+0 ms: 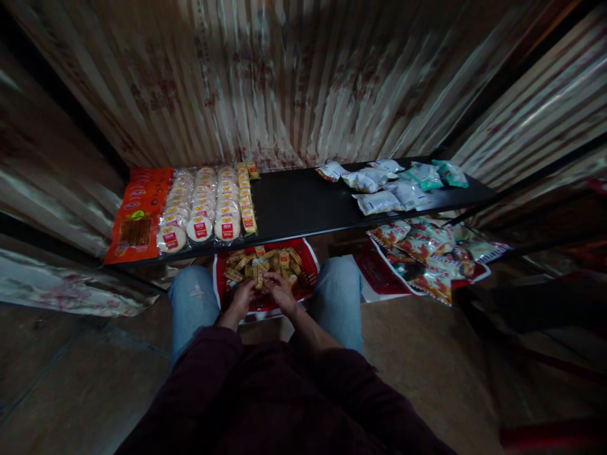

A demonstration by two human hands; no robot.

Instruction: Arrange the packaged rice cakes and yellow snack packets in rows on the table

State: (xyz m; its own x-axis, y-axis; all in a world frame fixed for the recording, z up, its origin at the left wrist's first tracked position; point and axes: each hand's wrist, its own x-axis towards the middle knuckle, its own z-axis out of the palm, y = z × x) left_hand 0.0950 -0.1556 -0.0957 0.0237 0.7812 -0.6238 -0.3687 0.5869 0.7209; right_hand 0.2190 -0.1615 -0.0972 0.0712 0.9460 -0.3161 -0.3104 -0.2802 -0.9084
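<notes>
My left hand [243,297] and my right hand [281,292] meet over a red sheet [303,265] with a white border, low between my knees. Between their fingertips is a small gold-wrapped snack [258,278], and both hands are closed on it. Several similar gold-wrapped snacks [241,260] lie loosely heaped on the sheet beyond my fingers. A row of yellow-wrapped snacks [247,201] stands on the black shelf [298,199] above, beside rows of round white crackers [200,227] in clear wrappers.
An orange package [137,215] lies at the shelf's left end. White snack bags [377,202] and green bags [449,174] sit toward its right. Below, more snack bags [431,246] are piled on another red sheet [379,272]. Pleated curtains [284,82] hang behind; black frame bars [535,170] border the sides.
</notes>
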